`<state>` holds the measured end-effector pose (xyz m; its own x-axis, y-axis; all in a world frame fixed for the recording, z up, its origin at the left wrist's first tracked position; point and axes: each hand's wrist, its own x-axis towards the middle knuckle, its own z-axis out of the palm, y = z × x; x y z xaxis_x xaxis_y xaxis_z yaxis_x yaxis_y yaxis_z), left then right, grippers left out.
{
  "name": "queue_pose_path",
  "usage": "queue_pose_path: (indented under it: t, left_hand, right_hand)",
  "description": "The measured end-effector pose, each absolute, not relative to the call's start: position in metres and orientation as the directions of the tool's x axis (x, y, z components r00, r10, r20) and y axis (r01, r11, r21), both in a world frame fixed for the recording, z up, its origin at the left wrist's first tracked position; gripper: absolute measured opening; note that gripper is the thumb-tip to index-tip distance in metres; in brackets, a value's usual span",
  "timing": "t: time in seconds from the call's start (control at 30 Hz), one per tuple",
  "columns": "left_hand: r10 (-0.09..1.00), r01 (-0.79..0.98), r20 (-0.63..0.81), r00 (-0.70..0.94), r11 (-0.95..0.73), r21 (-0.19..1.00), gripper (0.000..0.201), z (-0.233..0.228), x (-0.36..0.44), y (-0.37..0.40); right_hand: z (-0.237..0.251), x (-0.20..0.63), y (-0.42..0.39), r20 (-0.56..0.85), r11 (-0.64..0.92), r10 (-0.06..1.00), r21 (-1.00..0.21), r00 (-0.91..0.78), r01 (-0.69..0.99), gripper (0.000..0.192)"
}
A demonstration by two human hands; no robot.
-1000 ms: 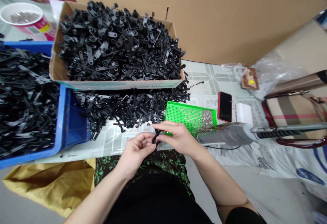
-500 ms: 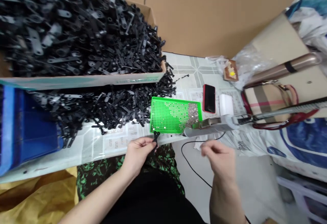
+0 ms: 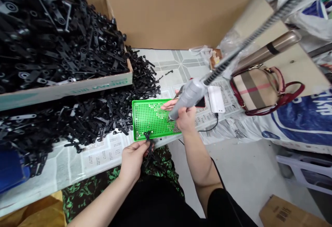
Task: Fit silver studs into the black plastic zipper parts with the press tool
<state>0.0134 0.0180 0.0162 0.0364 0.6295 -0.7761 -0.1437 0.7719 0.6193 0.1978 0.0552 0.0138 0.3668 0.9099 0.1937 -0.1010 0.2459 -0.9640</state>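
Table (image 3: 103,154): L hand (image 3: 133,159) pinches black part (image 3: 148,140); R hand (image 3: 185,116) grips driver (image 3: 188,94) (tilted).

I see matt black plastic parts (image 3: 52,40) in a plain cardboard box (image 3: 77,88), bright green plastic tray (image 3: 145,116), smooth grey metal driver (image 3: 188,95), printed paper sheet (image 3: 103,152) over desk.

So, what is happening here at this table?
A person sits at a table covered with newspaper. The left hand pinches a small black plastic part at the near edge of a green perforated tray. The right hand grips a grey electric screwdriver and holds its tip over the tray, where small screws lie. A heap of black parts lies beside the tray, and a cardboard box behind it is full of them.
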Motion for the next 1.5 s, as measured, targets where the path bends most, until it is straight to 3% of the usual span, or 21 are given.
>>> queue_pose_path:
  t: [0.2, 0.5, 1.17, 1.33, 1.5]
  left_hand:
    - [0.639, -0.121, -0.769, 0.029, 0.765, 0.632, 0.027, 0.015, 0.015, 0.019]
    - [0.635, -0.119, -0.771, 0.048, 0.770, 0.627, 0.025, 0.013, 0.014, 0.019]
    - [0.651, -0.114, -0.758, 0.045, 0.757, 0.643, 0.025, 0.010, 0.014, 0.019]
    - [0.645, -0.076, -0.762, 0.055, 0.764, 0.641, 0.024, 0.013, 0.014, 0.019]
    - [0.679, -0.038, -0.729, 0.082, 0.733, 0.679, 0.024, 0.009, 0.011, 0.016]
  right_hand:
    - [-0.003, 0.183, 0.079, 0.246, 0.359, 0.817, -0.925, 0.522, -0.127, 0.060]
    - [-0.009, 0.179, 0.078, 0.259, 0.381, 0.833, -0.909, 0.489, -0.167, 0.058]
    - [-0.010, 0.174, 0.073, 0.289, 0.389, 0.801, -0.917, 0.524, -0.089, 0.059]
    - [-0.009, 0.166, 0.070, 0.324, 0.411, 0.720, -0.912, 0.614, 0.000, 0.048]
    - [0.014, 0.166, 0.067, 0.273, 0.366, 0.686, -0.931, 0.674, 0.005, 0.056]
